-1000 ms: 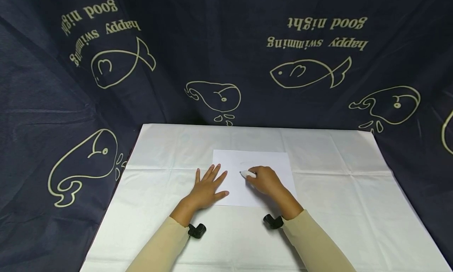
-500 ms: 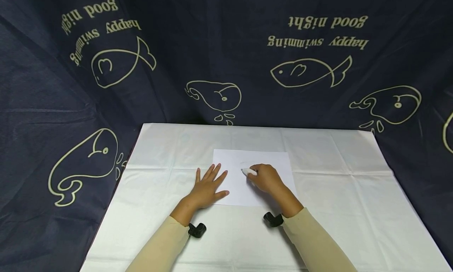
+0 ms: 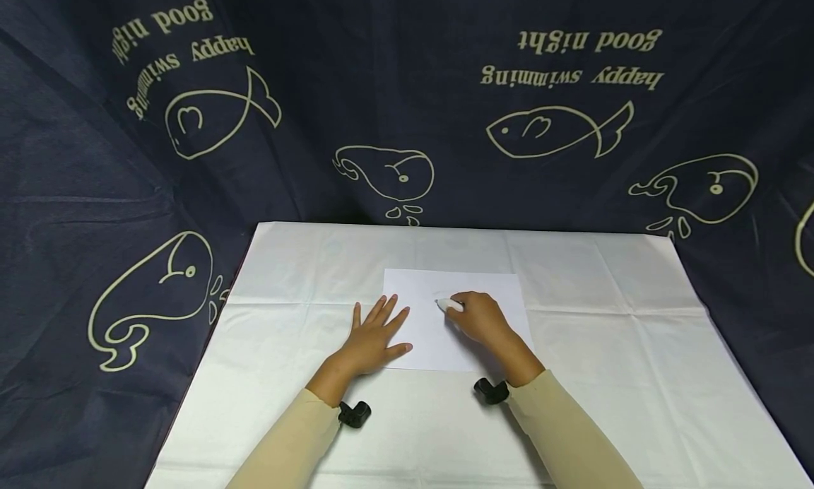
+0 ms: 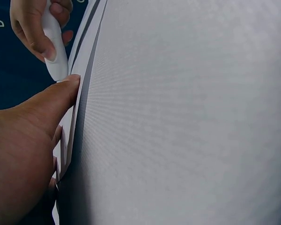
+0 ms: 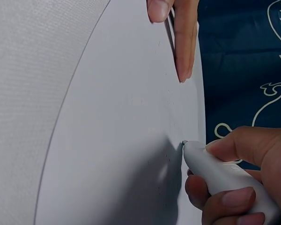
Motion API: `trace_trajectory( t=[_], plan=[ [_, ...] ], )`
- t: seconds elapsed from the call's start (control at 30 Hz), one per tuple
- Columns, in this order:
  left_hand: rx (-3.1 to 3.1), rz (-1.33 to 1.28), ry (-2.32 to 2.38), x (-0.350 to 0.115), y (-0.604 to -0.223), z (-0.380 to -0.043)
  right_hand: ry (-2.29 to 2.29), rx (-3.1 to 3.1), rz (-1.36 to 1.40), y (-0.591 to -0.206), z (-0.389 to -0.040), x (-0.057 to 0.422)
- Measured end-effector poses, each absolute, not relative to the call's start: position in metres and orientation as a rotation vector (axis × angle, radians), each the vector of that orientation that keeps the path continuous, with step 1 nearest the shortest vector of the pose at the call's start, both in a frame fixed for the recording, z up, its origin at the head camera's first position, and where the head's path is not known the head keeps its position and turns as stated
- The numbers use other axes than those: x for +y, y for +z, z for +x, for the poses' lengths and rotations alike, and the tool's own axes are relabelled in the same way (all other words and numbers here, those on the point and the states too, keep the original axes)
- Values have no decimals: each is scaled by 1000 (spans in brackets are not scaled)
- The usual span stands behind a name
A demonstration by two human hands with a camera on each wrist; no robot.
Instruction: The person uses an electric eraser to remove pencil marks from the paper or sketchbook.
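A sheet of white paper [image 3: 420,348] lies flat on the cloth-covered table. My left hand [image 3: 369,345] rests with spread fingers over its left edge, the thumb and fingertips on the sheet. My right hand [image 3: 481,322] grips a thick white pen-like tool [image 3: 450,304] with a rounded body, its exact kind unclear. In the right wrist view, the thumb presses along the tool [image 5: 229,176] and the other fingers curl beneath. Its small dark tip meets the paper or sits just above it. Faint marks show on the sheet near the tip. The tool's rear end is hidden in the palm.
A creased white cloth [image 3: 610,376] covers the table. Behind and to the sides hangs a dark blue curtain [image 3: 381,72] printed with fish, whales and upside-down lettering. Small black devices [image 3: 355,414] are worn on both wrists, at the beige sleeve cuffs.
My right hand has shifted slightly away from me and a little to the right, carrying the white pen-like tool across the paper. The left hand has stayed in place.
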State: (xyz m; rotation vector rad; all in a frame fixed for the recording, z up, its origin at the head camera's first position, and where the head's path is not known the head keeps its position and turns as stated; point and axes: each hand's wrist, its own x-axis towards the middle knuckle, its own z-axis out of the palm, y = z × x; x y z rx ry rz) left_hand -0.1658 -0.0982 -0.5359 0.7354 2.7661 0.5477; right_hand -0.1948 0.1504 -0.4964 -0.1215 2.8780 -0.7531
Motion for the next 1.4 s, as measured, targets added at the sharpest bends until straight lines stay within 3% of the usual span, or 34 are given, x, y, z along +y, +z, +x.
trace_trajectory(
  t=[1.4],
  plan=[
    [2775,734,541,-98,-537,-166,-759,2933,-141,-498,-207,144]
  ],
)
